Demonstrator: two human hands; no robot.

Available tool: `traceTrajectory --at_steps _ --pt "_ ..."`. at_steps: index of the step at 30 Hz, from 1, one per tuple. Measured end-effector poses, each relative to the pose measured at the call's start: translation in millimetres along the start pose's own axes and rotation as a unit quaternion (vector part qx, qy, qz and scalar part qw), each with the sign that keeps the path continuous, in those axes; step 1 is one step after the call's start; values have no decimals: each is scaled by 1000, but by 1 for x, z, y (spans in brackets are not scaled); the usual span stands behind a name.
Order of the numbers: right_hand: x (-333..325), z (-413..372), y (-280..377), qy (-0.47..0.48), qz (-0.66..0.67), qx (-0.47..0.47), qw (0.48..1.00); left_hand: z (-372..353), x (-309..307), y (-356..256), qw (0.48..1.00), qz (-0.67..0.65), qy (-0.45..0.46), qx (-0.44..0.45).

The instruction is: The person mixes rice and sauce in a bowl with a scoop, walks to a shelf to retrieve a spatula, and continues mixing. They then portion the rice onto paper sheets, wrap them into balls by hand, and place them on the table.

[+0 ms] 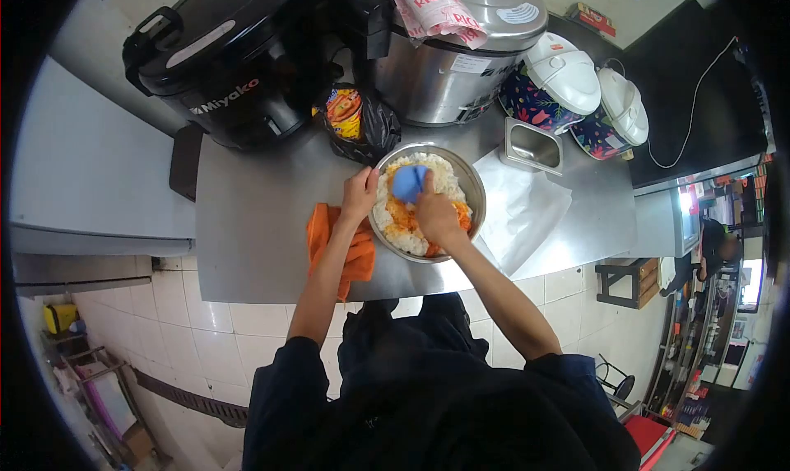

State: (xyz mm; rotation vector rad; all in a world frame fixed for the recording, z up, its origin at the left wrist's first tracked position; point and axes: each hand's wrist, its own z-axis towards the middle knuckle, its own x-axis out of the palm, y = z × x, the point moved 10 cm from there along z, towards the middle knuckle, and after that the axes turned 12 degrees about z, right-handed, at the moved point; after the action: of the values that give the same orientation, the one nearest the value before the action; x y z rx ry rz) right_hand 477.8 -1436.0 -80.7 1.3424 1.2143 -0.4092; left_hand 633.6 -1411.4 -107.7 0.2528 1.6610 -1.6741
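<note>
A round metal bowl (477,193) holds white rice (443,168) with orange sauce (403,216) on parts of it. My right hand (439,216) is closed round the handle of a blue paddle (407,183), whose flat end lies over the rice. At the bowl's left rim, my left hand (360,193) grips the edge. Just below that hand, an orange cloth (355,257) lies at the front edge of the metal table (247,224), partly under my left forearm.
Behind the bowl stand a black cooker (239,67), a steel cooker (436,76) and a black plastic bag (362,133). To the right are a small metal container (533,146), a white sheet (527,212) and two patterned cookers (547,88). Another person (714,244) is at the far right.
</note>
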Motion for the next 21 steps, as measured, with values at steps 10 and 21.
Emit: traceTrajectory --at_steps 10,21 --pt "6 -55 6 27 -93 -6 995 -70 -14 3 983 61 -155 -81" --pt "-83 -57 -1 19 66 51 996 -106 -40 12 975 -36 -137 -170"
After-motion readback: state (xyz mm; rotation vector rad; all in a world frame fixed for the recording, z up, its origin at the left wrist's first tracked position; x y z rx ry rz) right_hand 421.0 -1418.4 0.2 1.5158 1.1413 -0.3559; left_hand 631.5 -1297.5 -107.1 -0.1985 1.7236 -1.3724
